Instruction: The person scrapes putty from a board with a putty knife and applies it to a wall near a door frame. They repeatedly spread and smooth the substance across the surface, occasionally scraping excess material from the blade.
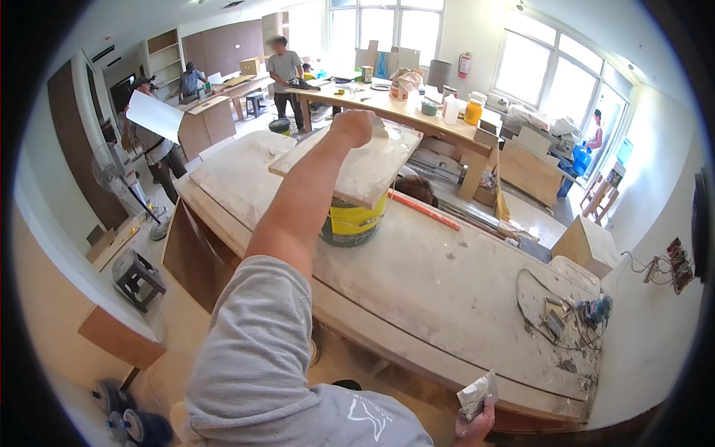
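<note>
My left hand [353, 129] reaches far forward over a flat, putty-smeared board [357, 175]. Its fingers are closed around what looks like a putty knife [380, 129], whose blade is against the board; the handle is hidden in the fist. That board lies across the top of a yellow and dark bucket [353, 223] on the dusty worktop [417, 283]. Low at the right, near the worktop's front edge, my right hand [475, 428] grips a putty knife [477, 393] with whitish putty on its broad blade.
A red level-like bar [424, 209] lies beyond the bucket. At the worktop's right end are a corded power tool [596, 309] and scraps. Another table [447, 123] holds tubs and bottles. Several people stand farther off. A dark stool [138, 279] and a fan [112, 165] are at left.
</note>
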### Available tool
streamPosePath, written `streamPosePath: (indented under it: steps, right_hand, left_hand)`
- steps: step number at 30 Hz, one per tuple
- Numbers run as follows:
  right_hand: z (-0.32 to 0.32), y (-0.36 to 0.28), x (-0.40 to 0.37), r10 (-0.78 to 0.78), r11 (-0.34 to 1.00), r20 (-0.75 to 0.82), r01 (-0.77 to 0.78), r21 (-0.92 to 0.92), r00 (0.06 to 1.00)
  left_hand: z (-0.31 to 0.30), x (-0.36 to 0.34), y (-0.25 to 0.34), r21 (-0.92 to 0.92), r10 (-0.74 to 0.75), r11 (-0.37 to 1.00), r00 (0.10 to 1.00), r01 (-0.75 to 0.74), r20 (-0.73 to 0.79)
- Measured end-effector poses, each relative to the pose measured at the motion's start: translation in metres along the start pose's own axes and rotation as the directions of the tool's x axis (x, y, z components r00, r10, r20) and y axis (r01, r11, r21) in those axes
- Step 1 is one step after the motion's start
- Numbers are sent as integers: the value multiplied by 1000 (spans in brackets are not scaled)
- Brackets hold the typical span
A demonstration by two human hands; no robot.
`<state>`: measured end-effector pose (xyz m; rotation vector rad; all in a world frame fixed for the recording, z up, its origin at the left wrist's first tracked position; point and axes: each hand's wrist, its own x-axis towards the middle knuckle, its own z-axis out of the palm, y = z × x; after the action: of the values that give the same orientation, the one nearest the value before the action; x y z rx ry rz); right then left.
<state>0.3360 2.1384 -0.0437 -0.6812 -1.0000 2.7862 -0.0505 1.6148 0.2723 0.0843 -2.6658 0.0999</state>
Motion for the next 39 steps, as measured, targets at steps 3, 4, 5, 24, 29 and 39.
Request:
streamPosePath:
  steps: [3,4,5,24,29,39]
  right_hand:
    - [45,-8,-1,106,992,183,-116,49,977]
    - [67,-9,-8,81,996,121,-85,26,989]
    - [92,-8,-15,54,999,59,-54,3,997]
    - [153,94,36,-18,999,102,23,-49,995]
    - [184,99,33,-19,998,123,26,-51,992]
    - [342,77,31,54,996,303,-29,-88,952]
  left_hand:
    - [11,32,-8,-17,27,999,1000,-28,-9]
    - [14,43,-10,-13,23,1000,999,-23,26]
    - [17,54,-11,-10,20,1000,998,-20,60]
    - [55,122,-22,54,293,938,863,-344,411]
    - [27,107,-31,99,462,835,786,-542,410]
    - [-42,12,-80,-821,76,571,995,5,59]
